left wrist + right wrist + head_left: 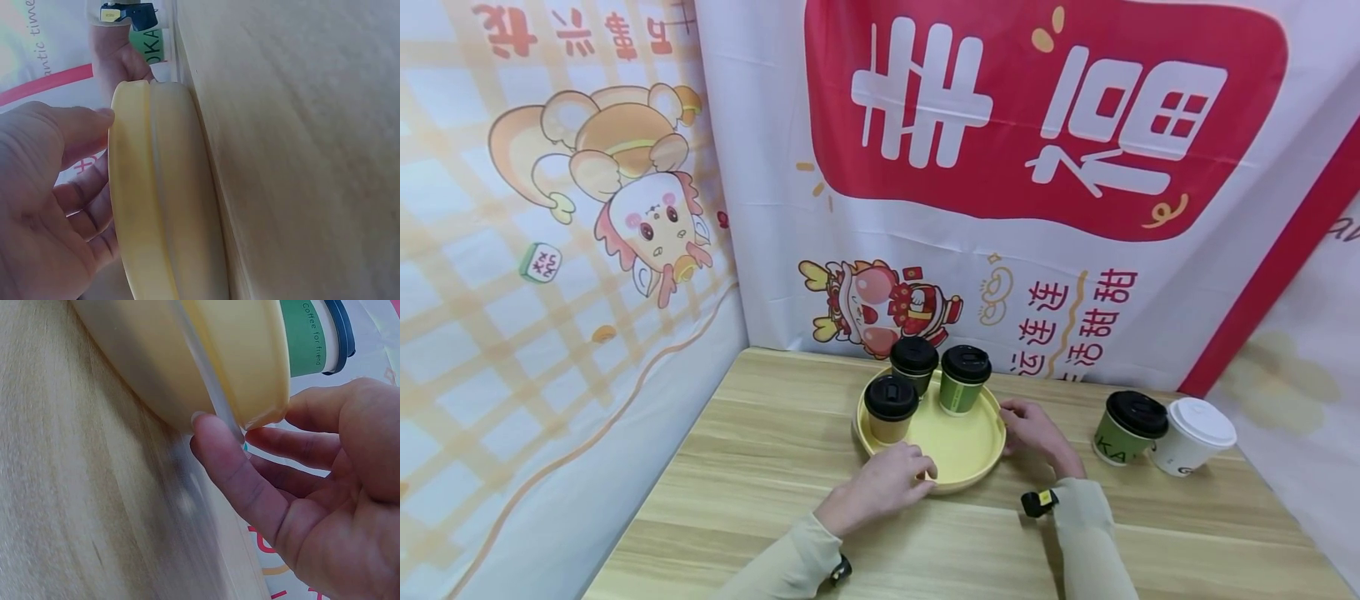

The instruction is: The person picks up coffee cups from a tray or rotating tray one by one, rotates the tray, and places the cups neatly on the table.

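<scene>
A round yellow tray [958,454] with a paler lower layer lies on the wooden table. Three black-lidded paper cups stand upright toward its far and left side: a tan cup [891,425], a dark cup [914,360] and a green cup [959,393]. At the near rim, my left hand [883,482] has its thumb tip against the edge and its fingers curled over the inner side. My right hand [1036,429] pinches the right side; in the right wrist view its thumb [219,447] presses the seam between the layers while the fingers touch the upper rim.
Right of the tray, near the back of the wooden table [760,467], stand a green black-lidded cup [1120,437] and a white lidded cup [1183,446] side by side. Printed cloths [767,183] hang behind and at both sides.
</scene>
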Motion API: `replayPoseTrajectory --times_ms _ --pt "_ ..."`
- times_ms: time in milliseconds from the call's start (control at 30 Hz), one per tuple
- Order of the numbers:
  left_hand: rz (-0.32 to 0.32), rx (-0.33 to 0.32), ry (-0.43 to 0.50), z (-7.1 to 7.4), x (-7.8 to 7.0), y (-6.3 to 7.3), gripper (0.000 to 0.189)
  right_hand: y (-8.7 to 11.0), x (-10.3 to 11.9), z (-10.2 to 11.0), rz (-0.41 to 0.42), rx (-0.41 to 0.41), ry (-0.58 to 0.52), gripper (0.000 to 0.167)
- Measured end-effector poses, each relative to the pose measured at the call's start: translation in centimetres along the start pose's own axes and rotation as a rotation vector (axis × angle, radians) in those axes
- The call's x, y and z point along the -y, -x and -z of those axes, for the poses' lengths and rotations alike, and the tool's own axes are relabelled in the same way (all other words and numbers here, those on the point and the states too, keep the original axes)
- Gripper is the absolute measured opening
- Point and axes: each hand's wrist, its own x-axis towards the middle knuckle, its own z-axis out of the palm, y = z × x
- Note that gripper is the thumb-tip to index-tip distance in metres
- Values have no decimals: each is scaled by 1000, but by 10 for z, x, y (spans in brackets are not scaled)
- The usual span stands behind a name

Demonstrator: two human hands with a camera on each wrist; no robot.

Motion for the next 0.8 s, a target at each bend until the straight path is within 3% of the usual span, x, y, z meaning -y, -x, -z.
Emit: replayPoseTrajectory --times_ms 233,800 --pt "14 13 -6 1 0 0 10 1 2 0 -9 -4 10 42" --pt "41 130 70 14 14 0 9 -1 -1 1 18 15 -32 41"
